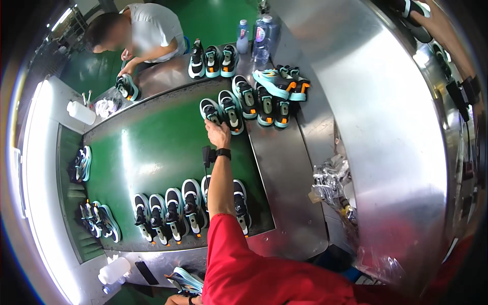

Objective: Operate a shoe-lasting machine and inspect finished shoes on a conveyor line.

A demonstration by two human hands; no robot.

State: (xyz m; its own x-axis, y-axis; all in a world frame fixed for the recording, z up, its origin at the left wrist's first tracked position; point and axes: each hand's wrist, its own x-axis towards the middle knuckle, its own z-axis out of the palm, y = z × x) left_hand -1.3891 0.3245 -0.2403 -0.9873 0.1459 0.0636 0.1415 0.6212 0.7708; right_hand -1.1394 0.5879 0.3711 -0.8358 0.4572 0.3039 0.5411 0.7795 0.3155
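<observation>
My left hand reaches out over the green conveyor belt, its fingers closed on the heel end of a black-and-white sneaker with a pale teal sole. Right beside it stands a matching sneaker. At the far upper right, near the picture's rim, my right hand is wrapped round another dark sneaker, partly cut off and distorted there. A black band sits on my left wrist.
Several sneakers line the belt's near side, and more crowd its far right corner on the metal ledge. Bottles stand behind. Across the belt a person handles a sneaker. Another person's hand shows below. Plastic wrap lies right.
</observation>
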